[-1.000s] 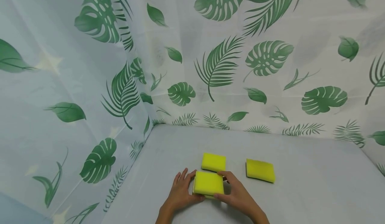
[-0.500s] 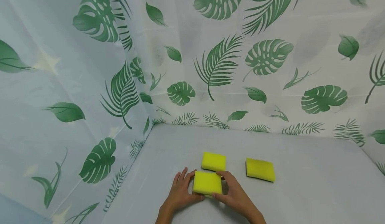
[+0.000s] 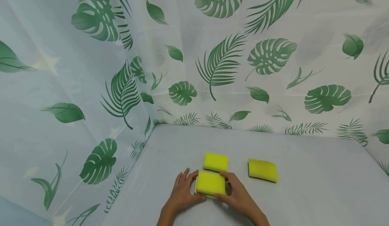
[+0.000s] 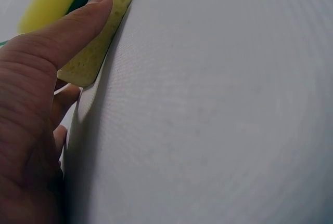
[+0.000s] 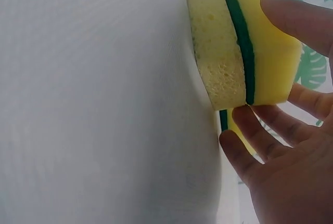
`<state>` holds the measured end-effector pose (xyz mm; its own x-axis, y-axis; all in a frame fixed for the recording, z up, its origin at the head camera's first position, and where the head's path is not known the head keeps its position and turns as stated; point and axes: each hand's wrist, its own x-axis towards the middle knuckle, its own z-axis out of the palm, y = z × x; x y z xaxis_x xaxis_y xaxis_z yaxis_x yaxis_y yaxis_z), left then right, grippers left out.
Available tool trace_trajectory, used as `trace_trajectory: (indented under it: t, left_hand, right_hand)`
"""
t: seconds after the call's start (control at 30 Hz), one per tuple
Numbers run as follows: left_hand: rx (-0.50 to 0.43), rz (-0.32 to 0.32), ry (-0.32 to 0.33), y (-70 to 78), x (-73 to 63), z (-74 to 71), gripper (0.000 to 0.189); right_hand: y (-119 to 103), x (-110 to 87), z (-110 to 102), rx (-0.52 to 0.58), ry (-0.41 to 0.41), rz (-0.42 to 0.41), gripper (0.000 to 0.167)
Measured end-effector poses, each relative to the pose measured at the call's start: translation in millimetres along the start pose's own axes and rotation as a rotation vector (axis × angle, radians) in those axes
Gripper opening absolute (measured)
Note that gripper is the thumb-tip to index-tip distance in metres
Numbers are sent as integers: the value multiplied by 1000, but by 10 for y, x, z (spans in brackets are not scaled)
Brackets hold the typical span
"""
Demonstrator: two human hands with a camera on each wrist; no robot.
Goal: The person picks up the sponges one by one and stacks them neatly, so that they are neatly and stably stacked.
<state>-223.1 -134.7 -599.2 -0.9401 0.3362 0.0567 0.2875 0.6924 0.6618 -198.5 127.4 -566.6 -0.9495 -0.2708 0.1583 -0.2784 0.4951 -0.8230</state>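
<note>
In front of me two sponges lie stacked. The upper sponge (image 3: 210, 182) is bright yellow, with a dark green scouring layer on its underside. Below it, the lower sponge (image 5: 213, 42) has a paler, more porous side and rests on the white surface. My left hand (image 3: 183, 190) grips the stack from the left, its thumb pressed on the lower sponge's near side in the left wrist view. From the right, my right hand (image 3: 238, 196) holds the upper sponge between thumb and fingers. The upper sponge's edges nearly line up with the lower one's.
Just behind the stack lies another yellow sponge (image 3: 215, 162) with a dark underside. A further yellow sponge (image 3: 262, 170) lies slightly tilted to the right. White sheeting with green leaf prints (image 3: 182, 93) rises at the back and left of the pale table surface (image 3: 316, 185).
The upper sponge shifted slightly left, then back right over the lower one, with my right hand moving along. My left hand has stayed almost still.
</note>
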Motion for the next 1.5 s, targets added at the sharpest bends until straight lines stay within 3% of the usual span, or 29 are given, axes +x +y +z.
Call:
trace_trajectory:
  t: [0.2,0.5,0.7,1.0,1.3,1.5]
  left_hand:
    - [-15,-7,0,2,-4,-15,97]
    - [-37,-31,-5,11,3,-8,99]
    - [-27,-20,-1,22,-2,-9,99]
    - [-66,-64,-13,38,-4,-17,103]
    - [-57,-25,1,51,-32,-27,101]
    - [-57,-32,-3,51,-27,-29,101]
  right_hand:
    - [10,4,4,0,-14,-2,82]
    - [26,-37,-45,28,-3,80,95]
    - [43,-68,-230,-8,37,106,90]
    - [148,-231,-536,-98,113,177,85]
    - [343,-425,-730,-173,171,210,86]
    - [446,-532,-946,-226,240,211,85]
